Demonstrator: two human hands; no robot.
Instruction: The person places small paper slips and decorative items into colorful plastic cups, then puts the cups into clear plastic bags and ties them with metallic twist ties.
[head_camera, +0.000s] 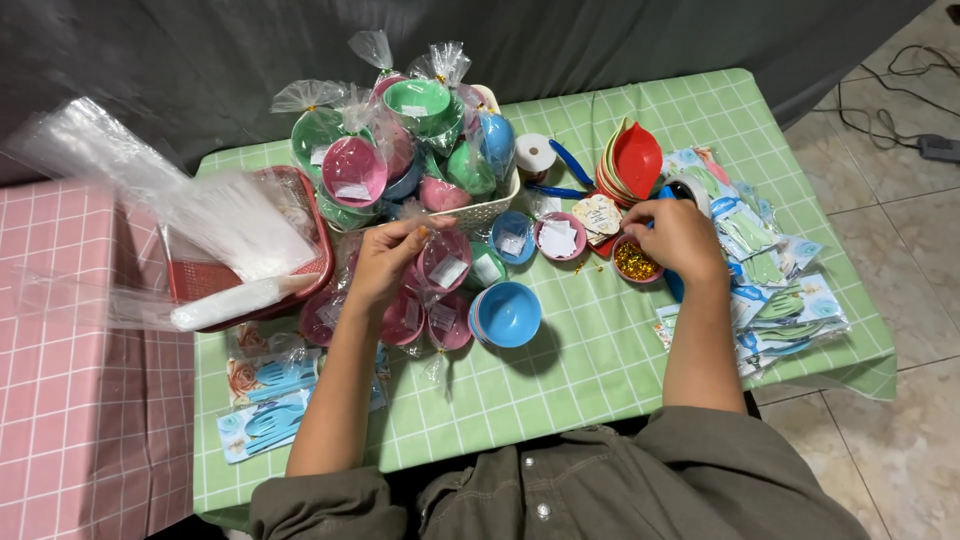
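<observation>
Green checked cloth covers the table (600, 370) beside a pink one. Left hand (385, 262) has its grip pinched narrow on a clear wrapped pink bowl (445, 268), with more wrapped pink bowls (430, 318) just below it and a stack of blue bowls (507, 313) near its right. Right hand (680, 238) curls over a small bowl of gold glitter (634, 260); whether its grip holds anything, I cannot tell. Red heart dishes (635, 158) stand just beyond it, packets of spoons (780, 300) beside it.
</observation>
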